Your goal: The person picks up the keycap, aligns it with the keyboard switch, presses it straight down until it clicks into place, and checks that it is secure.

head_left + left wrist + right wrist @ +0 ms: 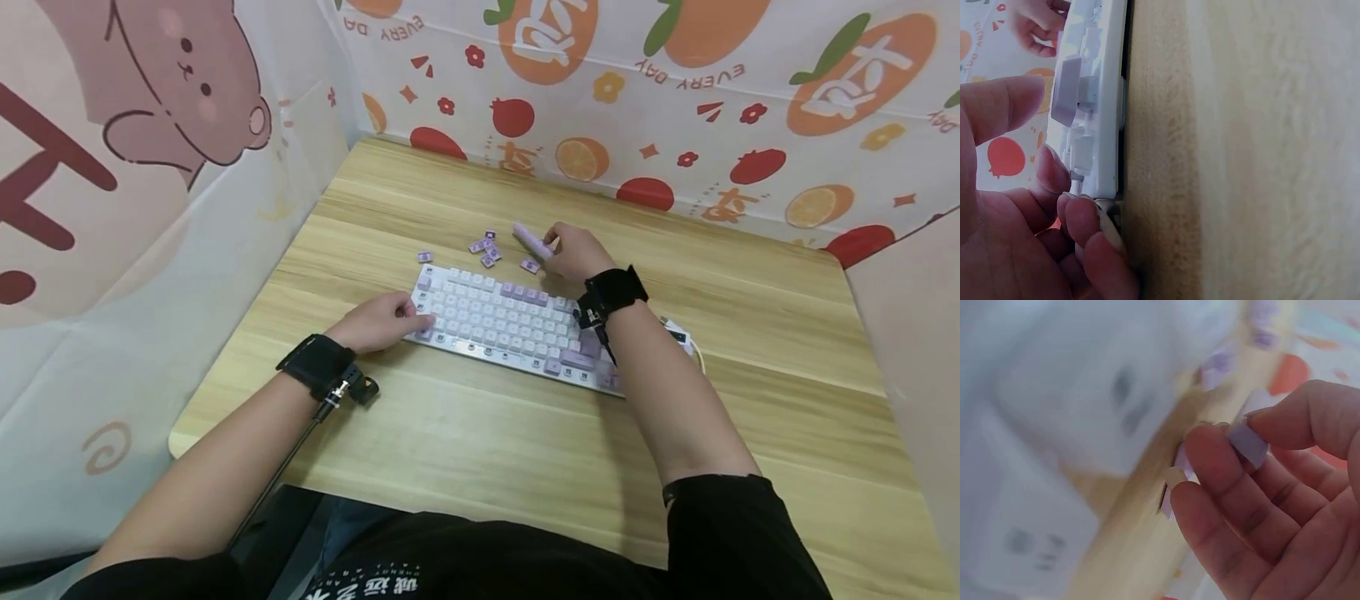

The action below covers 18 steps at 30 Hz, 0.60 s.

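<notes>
A white and lilac keyboard [495, 321] lies on the table, with bare switches along its near row. My left hand [378, 323] holds its left end, the thumb over a lilac keycap [1067, 94] in the left wrist view and the other fingers curled at the corner. Beyond the keyboard's far edge, my right hand [577, 252] pinches one end of a long lilac spacebar keycap [532, 241] between thumb and fingers; in the right wrist view the spacebar's end [1249, 442] shows between them. A loose purple keycap [529, 265] lies beside that hand.
Several small purple keycaps [487, 247] lie in a cluster past the keyboard, with a single purple keycap [425, 257] to their left. A white item with a cable [677, 335] is partly hidden behind my right forearm. Printed cloth [465, 92] hangs along the table's far edge.
</notes>
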Tool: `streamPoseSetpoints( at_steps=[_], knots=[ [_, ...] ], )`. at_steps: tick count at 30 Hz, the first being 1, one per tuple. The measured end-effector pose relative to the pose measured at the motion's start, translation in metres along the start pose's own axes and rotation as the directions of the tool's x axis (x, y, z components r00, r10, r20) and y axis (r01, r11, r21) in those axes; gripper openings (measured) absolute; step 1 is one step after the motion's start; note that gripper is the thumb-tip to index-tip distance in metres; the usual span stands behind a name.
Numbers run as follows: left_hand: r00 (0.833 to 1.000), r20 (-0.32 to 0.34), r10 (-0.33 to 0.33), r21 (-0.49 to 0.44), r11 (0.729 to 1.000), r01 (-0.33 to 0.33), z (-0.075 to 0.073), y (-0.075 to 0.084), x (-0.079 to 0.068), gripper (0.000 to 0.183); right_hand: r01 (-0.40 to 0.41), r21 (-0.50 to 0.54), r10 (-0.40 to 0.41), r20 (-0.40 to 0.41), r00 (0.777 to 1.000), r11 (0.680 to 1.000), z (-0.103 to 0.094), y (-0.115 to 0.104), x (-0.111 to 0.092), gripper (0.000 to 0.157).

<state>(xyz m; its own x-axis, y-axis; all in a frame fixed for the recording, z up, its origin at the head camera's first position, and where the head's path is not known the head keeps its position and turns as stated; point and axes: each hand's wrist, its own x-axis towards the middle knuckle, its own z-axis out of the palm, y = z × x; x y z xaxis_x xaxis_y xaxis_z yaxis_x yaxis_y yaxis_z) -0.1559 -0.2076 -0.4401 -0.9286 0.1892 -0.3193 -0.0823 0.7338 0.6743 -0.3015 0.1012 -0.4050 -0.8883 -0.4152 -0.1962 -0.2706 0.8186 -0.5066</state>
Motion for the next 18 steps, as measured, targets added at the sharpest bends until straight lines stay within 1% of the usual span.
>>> streamPoseSetpoints(
  at_steps=[1, 2, 4, 5, 7, 8, 10, 11, 12, 13, 14, 15, 16, 17, 18],
  knots=[
    [1.000, 0.001, 0.003, -0.003, 1.000, -0.003, -0.001, 0.000, 0.000, 0.050, -0.003, 0.074, 0.004, -0.007, 1.000, 0.997, -0.001, 0.002, -0.004, 0.034],
    [1.000, 0.003, 0.006, -0.007, 1.000, -0.006, -0.002, 0.000, 0.000, 0.049, -0.003, 0.157, 0.004, -0.009, 1.000, 0.988, -0.003, 0.005, -0.008, 0.036],
    [1.000, 0.006, 0.005, -0.013, 1.000, -0.005, -0.004, -0.001, 0.000, 0.049, 0.001, 0.315, 0.001, -0.006, 1.000, 0.949, -0.004, 0.008, -0.017, 0.034],
    [1.000, 0.009, 0.004, -0.014, 1.000, -0.004, -0.005, -0.002, 0.001, 0.049, -0.002, 0.384, 0.002, 0.001, 1.000, 0.924, -0.006, 0.009, -0.022, 0.032],
    [1.000, -0.011, -0.001, -0.006, 1.000, 0.001, -0.007, 0.000, 0.000, 0.050, -0.004, 0.515, -0.001, 0.010, 1.000, 0.857, -0.007, 0.009, -0.034, 0.028],
    [0.999, -0.034, 0.000, 0.001, 1.000, 0.000, -0.008, 0.001, 0.000, 0.050, 0.000, 0.567, -0.007, 0.010, 1.000, 0.824, -0.008, 0.009, -0.039, 0.027],
    [0.994, -0.109, 0.023, 0.008, 1.000, -0.022, -0.009, 0.008, 0.000, 0.048, 0.020, 0.641, -0.030, 0.004, 1.000, 0.767, -0.010, 0.007, -0.049, 0.028],
    [0.987, -0.153, 0.047, 0.004, 0.999, -0.047, -0.009, 0.014, -0.001, 0.046, 0.034, 0.673, -0.050, 0.004, 0.999, 0.739, -0.010, 0.006, -0.053, 0.028],
    [0.977, -0.197, 0.082, -0.006, 0.996, -0.084, -0.009, 0.022, -0.001, 0.043, 0.051, 0.702, -0.079, 0.008, 0.997, 0.711, -0.011, 0.005, -0.057, 0.027],
    [0.966, -0.227, 0.123, -0.025, 0.991, -0.132, -0.007, 0.031, -0.002, 0.041, 0.066, 0.720, -0.112, 0.017, 0.994, 0.690, -0.011, 0.004, -0.060, 0.025],
    [0.955, -0.242, 0.170, -0.054, 0.981, -0.188, -0.005, 0.041, -0.002, 0.039, 0.078, 0.730, -0.148, 0.033, 0.988, 0.679, -0.011, 0.001, -0.064, 0.024],
    [0.947, -0.240, 0.215, -0.094, 0.965, -0.243, -0.003, 0.052, -0.002, 0.036, 0.100, 0.740, -0.198, 0.046, 0.979, 0.665, -0.011, -0.002, -0.067, 0.024],
    [0.941, -0.219, 0.257, -0.152, 0.944, -0.293, 0.000, 0.063, -0.002, 0.036, 0.118, 0.754, -0.247, 0.061, 0.967, 0.647, -0.011, -0.005, -0.071, 0.026],
    [0.937, -0.186, 0.296, -0.216, 0.918, -0.333, 0.004, 0.074, -0.002, 0.037, 0.134, 0.759, -0.288, 0.073, 0.955, 0.637, -0.010, -0.009, -0.074, 0.028],
    [0.933, -0.147, 0.327, -0.275, 0.893, -0.356, 0.008, 0.084, -0.001, 0.040, 0.155, 0.770, -0.330, 0.076, 0.941, 0.619, -0.008, -0.014, -0.078, 0.032]
  ],
)
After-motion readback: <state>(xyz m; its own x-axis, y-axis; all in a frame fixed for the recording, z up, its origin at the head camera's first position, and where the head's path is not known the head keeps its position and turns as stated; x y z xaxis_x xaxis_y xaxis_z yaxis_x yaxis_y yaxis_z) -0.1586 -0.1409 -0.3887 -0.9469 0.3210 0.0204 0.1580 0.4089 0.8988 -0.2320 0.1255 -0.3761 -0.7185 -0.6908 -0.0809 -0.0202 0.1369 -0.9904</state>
